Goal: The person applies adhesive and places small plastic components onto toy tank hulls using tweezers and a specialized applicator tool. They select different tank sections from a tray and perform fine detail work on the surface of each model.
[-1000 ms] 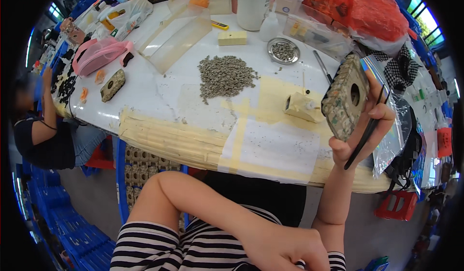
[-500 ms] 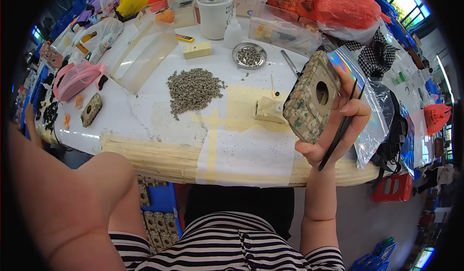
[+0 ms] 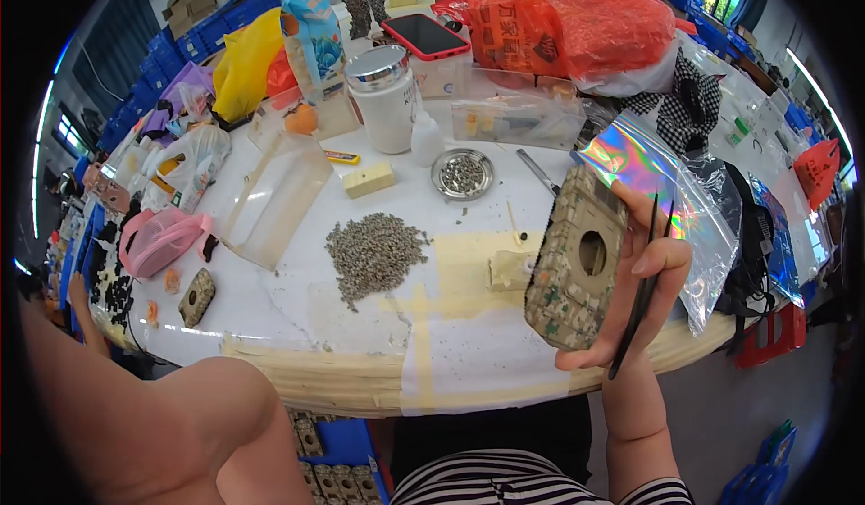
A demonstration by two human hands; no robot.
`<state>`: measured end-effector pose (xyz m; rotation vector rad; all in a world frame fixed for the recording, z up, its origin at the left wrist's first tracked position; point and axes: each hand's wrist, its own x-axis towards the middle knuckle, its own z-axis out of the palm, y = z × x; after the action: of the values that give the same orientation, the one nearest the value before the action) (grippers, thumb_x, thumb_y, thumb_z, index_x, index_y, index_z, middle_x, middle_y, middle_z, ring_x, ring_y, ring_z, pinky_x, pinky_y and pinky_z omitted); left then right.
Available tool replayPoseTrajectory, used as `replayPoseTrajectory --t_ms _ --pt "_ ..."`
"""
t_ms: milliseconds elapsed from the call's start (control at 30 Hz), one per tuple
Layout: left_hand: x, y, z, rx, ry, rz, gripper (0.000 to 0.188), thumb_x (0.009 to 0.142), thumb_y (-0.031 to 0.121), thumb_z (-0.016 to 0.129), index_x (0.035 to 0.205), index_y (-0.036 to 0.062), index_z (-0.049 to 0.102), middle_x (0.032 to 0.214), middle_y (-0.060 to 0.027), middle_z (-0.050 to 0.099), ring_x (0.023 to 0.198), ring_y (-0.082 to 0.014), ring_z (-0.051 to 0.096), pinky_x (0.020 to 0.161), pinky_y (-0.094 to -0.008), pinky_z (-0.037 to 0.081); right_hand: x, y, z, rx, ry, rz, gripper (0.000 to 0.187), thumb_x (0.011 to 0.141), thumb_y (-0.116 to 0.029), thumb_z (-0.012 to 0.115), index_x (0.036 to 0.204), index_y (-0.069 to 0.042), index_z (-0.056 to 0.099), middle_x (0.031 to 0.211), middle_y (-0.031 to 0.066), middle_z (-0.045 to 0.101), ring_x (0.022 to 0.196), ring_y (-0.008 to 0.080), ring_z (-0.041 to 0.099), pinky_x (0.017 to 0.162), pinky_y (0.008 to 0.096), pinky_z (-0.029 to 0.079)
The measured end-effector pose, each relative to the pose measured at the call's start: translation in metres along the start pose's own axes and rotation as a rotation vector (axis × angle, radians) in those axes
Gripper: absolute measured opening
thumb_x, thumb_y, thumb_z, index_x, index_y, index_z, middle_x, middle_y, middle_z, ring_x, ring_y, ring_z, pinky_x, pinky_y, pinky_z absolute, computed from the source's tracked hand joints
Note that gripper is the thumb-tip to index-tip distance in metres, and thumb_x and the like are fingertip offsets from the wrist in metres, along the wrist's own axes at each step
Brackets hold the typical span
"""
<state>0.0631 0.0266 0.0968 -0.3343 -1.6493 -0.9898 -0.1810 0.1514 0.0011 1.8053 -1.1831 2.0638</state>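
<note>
Camouflage case leans in the right hand, right of the white jar and nearer the person. Well below the jar, a blue crate holds similar cases. Right of the jar, a clear box contains blurred yellowish things; the jar is lidded. At its front right, a metal dish carries grey bits. Thumb and fingers pinch the case and black tweezers; the left hand's grip cannot be told.
</note>
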Motion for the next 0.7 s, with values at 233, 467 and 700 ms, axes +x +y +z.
replayPoseTrajectory --t_ms 233,467,700 --pt "0.001 0.005 0.001 -0.062 0.084 0.021 0.020 0.086 0.007 0.061 0.105 0.0003 0.062 0.104 -0.0110 0.064 0.096 -0.0194 0.062 0.087 -0.0310 0.049 0.005 -0.008 -0.006 -0.111 -0.071 0.000 0.087 0.047 -0.035 0.094 0.102 -0.011 0.031 0.128 0.0286 0.038 0.117 0.0338 0.046 0.097 0.0445 0.043" --pt "0.015 0.003 0.001 -0.135 0.085 0.103 0.022 0.088 0.005 0.059 0.108 -0.0006 0.061 0.107 -0.0109 0.064 0.099 -0.0185 0.062 0.090 -0.0308 0.048 0.006 -0.002 -0.005 -0.156 -0.064 -0.047 0.088 0.049 -0.040 0.093 0.102 -0.010 0.030 0.126 0.0276 0.040 0.116 0.0333 0.047 0.096 0.0444 0.044" --pt "0.009 0.014 0.005 -0.173 0.101 0.147 0.024 0.089 0.004 0.057 0.111 -0.0015 0.061 0.111 -0.0109 0.063 0.102 -0.0175 0.062 0.094 -0.0305 0.048 0.003 0.000 -0.006 -0.129 -0.075 -0.036 0.087 0.050 -0.040 0.093 0.102 -0.009 0.030 0.126 0.0275 0.038 0.115 0.0323 0.047 0.097 0.0435 0.043"
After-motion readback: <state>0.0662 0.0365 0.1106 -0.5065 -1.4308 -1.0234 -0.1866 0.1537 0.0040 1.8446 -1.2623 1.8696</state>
